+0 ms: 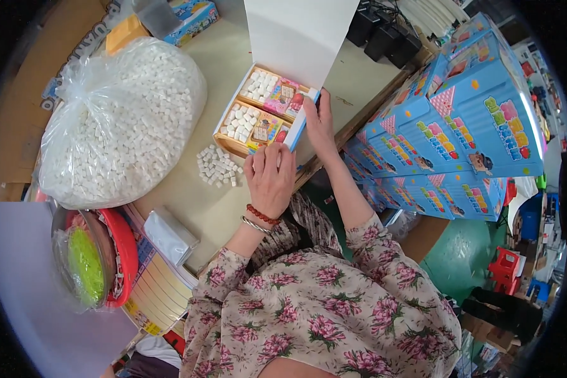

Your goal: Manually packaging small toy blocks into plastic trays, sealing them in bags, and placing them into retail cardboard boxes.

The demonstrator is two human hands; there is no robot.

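Note:
An open box with a raised white lid stands on the table. Inside are two tan-edged compartments, each with small white cube-like pieces on the left. Printed packets, one pink and one yellow, lie beside the pieces, with red strawberry-like shapes at their right. My left hand has its fingers bent over the box's near edge. My right hand grips the box's right wall, thumb toward the inside. Loose white pieces are scattered on the table by the near left corner.
A big clear bag of white pieces fills the table's left. Stacked blue printed boxes rise at the right. A red basin sits near left, by a grey-white packet. Black power adapters lie at the back right.

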